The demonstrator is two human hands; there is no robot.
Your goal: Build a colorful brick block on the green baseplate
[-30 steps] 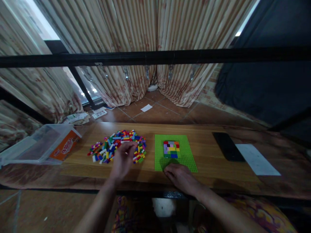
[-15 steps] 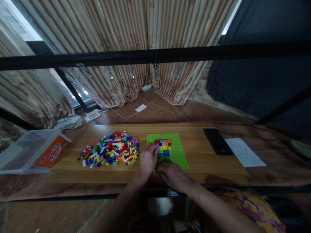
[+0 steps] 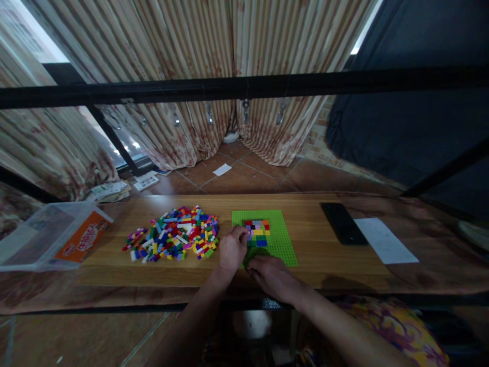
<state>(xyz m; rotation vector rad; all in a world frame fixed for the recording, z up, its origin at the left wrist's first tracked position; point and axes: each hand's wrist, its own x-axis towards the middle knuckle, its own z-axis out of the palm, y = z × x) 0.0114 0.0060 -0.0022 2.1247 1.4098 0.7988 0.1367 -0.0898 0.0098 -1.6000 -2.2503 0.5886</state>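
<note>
A bright green studded baseplate (image 3: 284,250) lies in front of me. On it sits a multicoloured patch of toy building bricks (image 3: 260,233), with red, yellow, green and blue among the colours. My left hand (image 3: 233,248) is at the patch's left side, thumb and fingers pinched together; whatever is between them is too small to make out. My right hand (image 3: 272,275) rests over the plate's front edge with its fingers curled in. Its fingertips are partly hidden, so what they hold cannot be seen.
A heap of loose bricks (image 3: 179,234) spreads over the wooden board (image 3: 313,270) to the left. Beyond it stands a clear plastic box (image 3: 34,229) with an orange label. A black phone (image 3: 343,223) and a white sheet of paper (image 3: 385,240) lie at the right.
Both hands stay in nearly the same place at the brick patch and the plate's front edge. The view has shifted very slightly.
</note>
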